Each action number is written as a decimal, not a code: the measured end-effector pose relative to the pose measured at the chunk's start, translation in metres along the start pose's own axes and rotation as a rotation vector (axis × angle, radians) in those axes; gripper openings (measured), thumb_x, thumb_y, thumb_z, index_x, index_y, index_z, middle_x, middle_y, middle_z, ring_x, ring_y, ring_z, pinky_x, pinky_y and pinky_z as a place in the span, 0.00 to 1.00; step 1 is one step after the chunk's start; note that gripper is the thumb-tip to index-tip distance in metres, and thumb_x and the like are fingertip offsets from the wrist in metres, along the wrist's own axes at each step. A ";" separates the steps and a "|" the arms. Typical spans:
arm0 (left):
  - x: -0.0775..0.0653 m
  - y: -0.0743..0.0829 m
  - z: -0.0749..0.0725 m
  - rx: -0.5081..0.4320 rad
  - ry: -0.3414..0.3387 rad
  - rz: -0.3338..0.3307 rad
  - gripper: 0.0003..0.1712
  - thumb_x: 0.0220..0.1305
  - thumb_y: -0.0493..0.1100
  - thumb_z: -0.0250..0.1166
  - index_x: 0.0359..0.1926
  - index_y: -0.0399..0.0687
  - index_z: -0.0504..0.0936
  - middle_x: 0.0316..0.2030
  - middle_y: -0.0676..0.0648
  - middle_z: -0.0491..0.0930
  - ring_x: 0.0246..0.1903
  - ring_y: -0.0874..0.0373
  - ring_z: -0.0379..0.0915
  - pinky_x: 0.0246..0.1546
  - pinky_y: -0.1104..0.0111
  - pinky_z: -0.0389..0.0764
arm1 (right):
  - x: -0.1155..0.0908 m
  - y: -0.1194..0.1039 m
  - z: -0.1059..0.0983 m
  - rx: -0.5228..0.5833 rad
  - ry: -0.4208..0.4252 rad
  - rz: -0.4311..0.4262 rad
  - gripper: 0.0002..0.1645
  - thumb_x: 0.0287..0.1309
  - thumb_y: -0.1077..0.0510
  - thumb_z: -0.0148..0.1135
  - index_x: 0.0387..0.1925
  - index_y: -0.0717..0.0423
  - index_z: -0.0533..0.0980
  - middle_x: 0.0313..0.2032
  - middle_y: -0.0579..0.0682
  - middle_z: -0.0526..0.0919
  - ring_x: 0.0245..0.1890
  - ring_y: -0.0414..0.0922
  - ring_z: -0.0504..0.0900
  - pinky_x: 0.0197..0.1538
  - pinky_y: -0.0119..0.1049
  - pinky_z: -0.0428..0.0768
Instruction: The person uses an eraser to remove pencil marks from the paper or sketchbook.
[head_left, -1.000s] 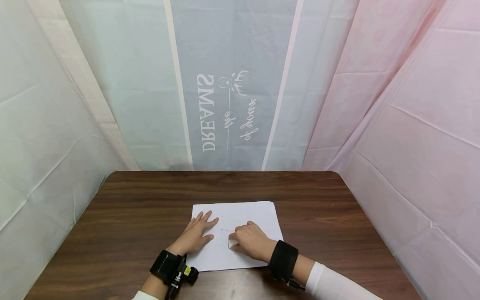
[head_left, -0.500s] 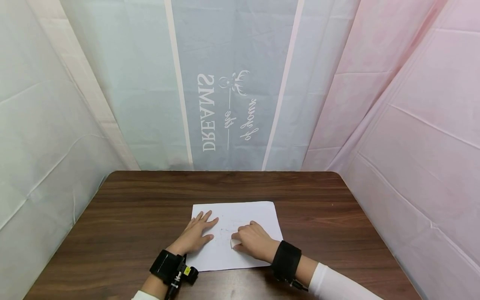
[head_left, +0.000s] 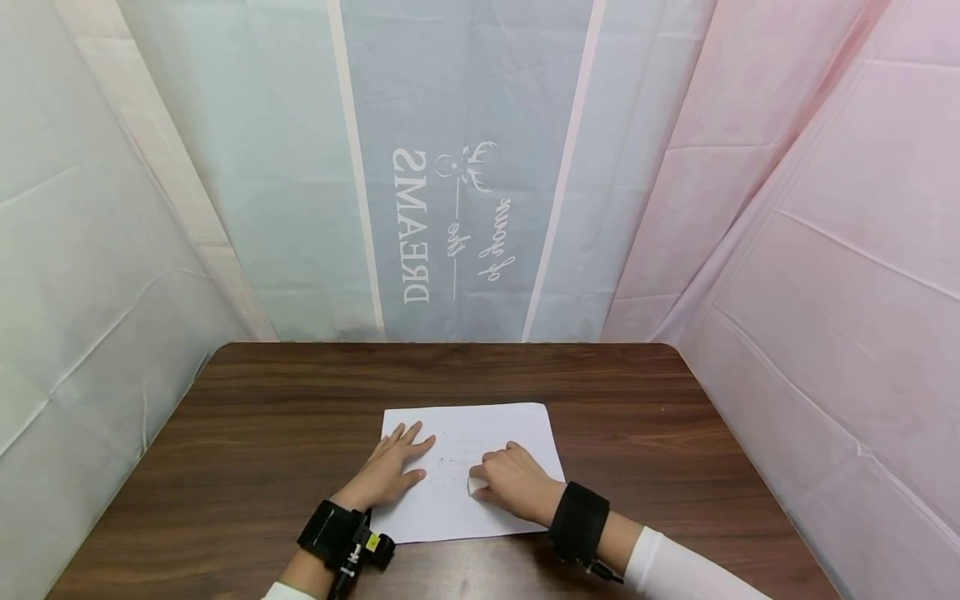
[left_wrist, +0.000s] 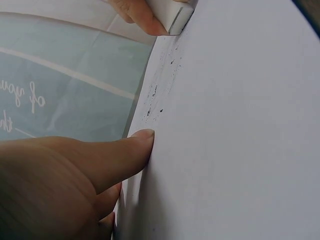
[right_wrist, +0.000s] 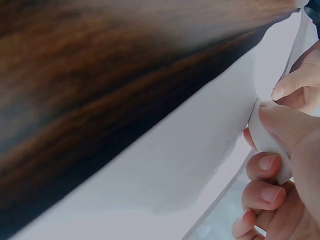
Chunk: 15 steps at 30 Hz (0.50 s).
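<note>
A white sheet of paper [head_left: 442,517] lies on the brown table. My left hand [head_left: 388,473] rests on its left side with the fingers spread and straight. In the left wrist view the thumb [left_wrist: 125,155] touches the paper beside dark smudges and crumbs [left_wrist: 161,111]. My right hand [head_left: 517,482] pinches a white eraser [right_wrist: 270,132] between thumb and curled fingers, against the paper right of its middle. One edge of the eraser [left_wrist: 180,19] shows a dark grey streak in the left wrist view. Most of it is hidden by the fingers in the head view.
The wooden table [head_left: 300,392] extends around the paper on all sides. Light fabric curtains [head_left: 465,100] with printed lettering stand behind it and at both sides. Each wrist wears a black strap [head_left: 579,521]; a small camera [head_left: 381,548] sits on the left one.
My right hand has slid a little to the right over the paper with the eraser. The left hand has stayed in place.
</note>
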<state>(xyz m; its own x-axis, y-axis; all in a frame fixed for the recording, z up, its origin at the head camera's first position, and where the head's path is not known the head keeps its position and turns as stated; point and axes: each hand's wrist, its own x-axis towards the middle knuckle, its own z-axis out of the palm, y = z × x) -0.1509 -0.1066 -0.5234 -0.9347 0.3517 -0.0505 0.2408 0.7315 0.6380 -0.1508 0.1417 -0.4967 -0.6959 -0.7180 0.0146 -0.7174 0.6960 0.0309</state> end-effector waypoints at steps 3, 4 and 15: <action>0.000 0.000 0.000 -0.003 0.003 0.000 0.29 0.67 0.37 0.66 0.69 0.44 0.75 0.77 0.34 0.57 0.78 0.32 0.44 0.76 0.37 0.46 | -0.001 0.001 0.000 -0.002 -0.003 0.008 0.08 0.58 0.44 0.72 0.33 0.42 0.85 0.23 0.39 0.82 0.22 0.32 0.73 0.28 0.29 0.57; 0.000 0.000 0.000 -0.003 0.004 0.000 0.29 0.67 0.37 0.66 0.69 0.44 0.75 0.77 0.34 0.57 0.78 0.32 0.44 0.76 0.37 0.46 | -0.001 0.001 0.000 -0.003 -0.003 0.010 0.08 0.58 0.44 0.72 0.33 0.42 0.85 0.23 0.39 0.82 0.22 0.32 0.72 0.28 0.29 0.57; 0.000 0.000 0.001 -0.002 0.014 0.005 0.29 0.67 0.37 0.67 0.68 0.44 0.75 0.77 0.34 0.58 0.78 0.32 0.44 0.76 0.37 0.46 | -0.007 0.005 -0.001 0.008 0.007 0.019 0.08 0.58 0.45 0.72 0.32 0.43 0.85 0.23 0.40 0.82 0.22 0.32 0.71 0.28 0.29 0.57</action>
<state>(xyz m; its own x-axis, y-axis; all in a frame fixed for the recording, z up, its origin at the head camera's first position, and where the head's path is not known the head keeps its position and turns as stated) -0.1508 -0.1064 -0.5244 -0.9370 0.3473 -0.0368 0.2450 0.7288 0.6394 -0.1495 0.1496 -0.4958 -0.7092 -0.7047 0.0224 -0.7043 0.7095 0.0228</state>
